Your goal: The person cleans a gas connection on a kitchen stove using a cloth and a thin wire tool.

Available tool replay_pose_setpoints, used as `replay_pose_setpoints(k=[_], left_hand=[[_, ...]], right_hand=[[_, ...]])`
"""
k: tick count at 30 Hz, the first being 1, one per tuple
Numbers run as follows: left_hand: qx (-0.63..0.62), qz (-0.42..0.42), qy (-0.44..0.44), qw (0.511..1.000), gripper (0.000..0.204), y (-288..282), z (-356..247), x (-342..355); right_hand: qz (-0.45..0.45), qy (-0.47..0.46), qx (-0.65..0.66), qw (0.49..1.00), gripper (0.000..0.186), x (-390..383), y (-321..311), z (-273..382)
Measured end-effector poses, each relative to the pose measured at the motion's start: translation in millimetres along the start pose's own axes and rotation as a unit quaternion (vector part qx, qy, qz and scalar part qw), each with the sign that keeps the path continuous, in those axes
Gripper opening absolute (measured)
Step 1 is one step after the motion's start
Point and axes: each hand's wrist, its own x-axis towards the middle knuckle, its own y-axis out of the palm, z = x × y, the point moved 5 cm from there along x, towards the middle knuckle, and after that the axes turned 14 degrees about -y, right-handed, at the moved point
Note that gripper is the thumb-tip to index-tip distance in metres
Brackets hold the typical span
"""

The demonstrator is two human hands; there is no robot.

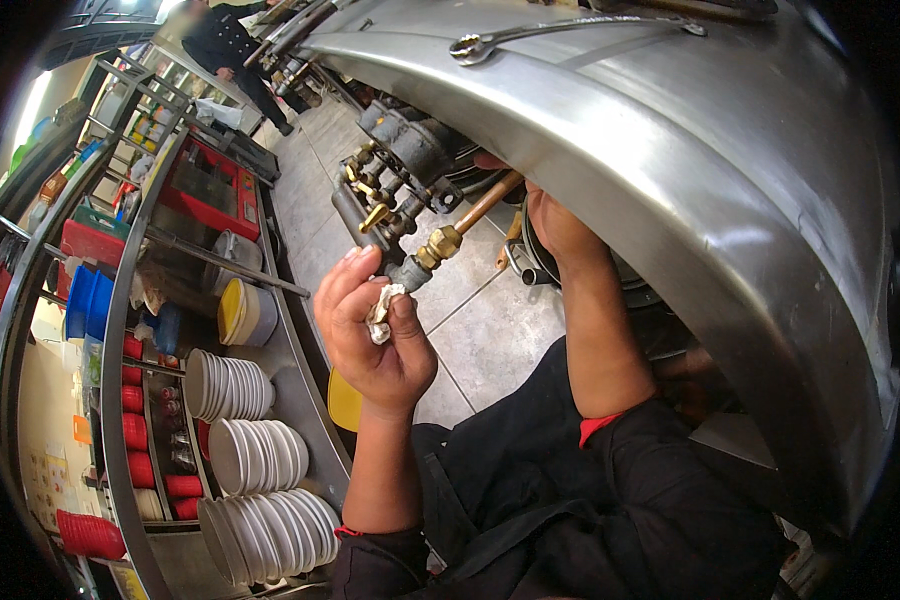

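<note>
Just by the gray pipe end [408, 274], bent fingers [348, 280] of the left hand [380, 355] pinch a crumpled white wad [381, 311], forearm [382, 470] pointing up. The right hand [562, 228] is up beside the copper pipe [488, 203], fingers partly hidden by the steel edge [570, 172]; I cannot tell their grip.

Faint markings run along the handle of a wrench [570, 25] lying far right on a steel surface [610, 130]; no text is legible.
</note>
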Motion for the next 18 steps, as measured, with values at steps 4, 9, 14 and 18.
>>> replay_pose_setpoints(k=[4,9,14,18], left_hand=[[0.002,0.0,0.001,1.0,0.015,0.4,0.9,-0.8],[-0.004,-0.005,0.003,1.0,0.016,0.4,1.6,-1.3],[0.001,-0.001,0.004,1.0,0.015,0.3,1.2,-1.1],[-0.005,-0.006,0.003,1.0,0.015,0.8,1.4,-1.4]], right_hand=[[-0.002,0.001,-0.001,1.0,0.032,-0.3,-0.2,-0.2],[-0.002,0.003,0.001,1.0,0.031,-2.0,1.0,-1.8],[-0.008,0.002,0.002,1.0,0.03,-2.8,-1.5,-2.0],[-0.015,0.0,0.005,1.0,0.029,-2.7,-3.6,-1.9]])
